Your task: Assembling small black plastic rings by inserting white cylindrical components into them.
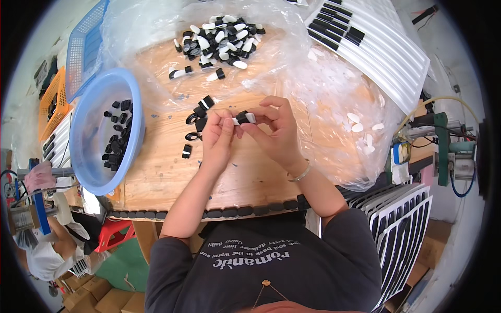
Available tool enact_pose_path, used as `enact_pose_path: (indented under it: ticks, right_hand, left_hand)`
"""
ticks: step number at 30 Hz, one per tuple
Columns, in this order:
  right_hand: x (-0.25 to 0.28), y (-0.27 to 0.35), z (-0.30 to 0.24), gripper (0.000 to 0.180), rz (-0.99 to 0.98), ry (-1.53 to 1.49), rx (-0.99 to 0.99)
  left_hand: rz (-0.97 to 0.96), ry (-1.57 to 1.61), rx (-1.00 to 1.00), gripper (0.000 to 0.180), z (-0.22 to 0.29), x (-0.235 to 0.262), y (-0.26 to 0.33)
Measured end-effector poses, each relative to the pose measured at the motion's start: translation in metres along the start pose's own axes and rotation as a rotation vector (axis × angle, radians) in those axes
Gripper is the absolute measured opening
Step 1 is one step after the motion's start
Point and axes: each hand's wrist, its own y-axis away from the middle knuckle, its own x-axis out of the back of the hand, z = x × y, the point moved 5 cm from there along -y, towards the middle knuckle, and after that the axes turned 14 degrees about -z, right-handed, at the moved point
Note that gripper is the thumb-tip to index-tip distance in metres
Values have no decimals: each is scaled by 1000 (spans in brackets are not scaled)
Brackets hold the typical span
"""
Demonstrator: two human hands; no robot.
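Observation:
Over the middle of the wooden table, my left hand and my right hand meet at a small black-and-white plastic piece. The fingers of my left hand pinch its left, white end. At its right side, my right thumb and fingers close on it. Part of the piece is hidden by fingertips. Beside my left hand lie several loose black parts, some ring-shaped, and a black piece with a white stripe. Farther away is a heap of black-and-white pieces on clear plastic sheeting.
A blue basin with black parts stands at the left, near a blue basket and an orange basket. White scraps lie on plastic at the right. White ribbed trays are at the far right. Another person sits lower left.

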Motion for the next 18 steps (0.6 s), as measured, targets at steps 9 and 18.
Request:
enact_pose_path:
  ticks: [9, 18]
  right_hand:
    - [2, 3, -6, 26, -16, 205, 3]
    - [3, -3, -24, 18, -14, 281, 139]
  left_hand:
    - [76, -194, 8, 9, 3, 3, 1]
    - [63, -238, -36, 16, 9, -9, 2]
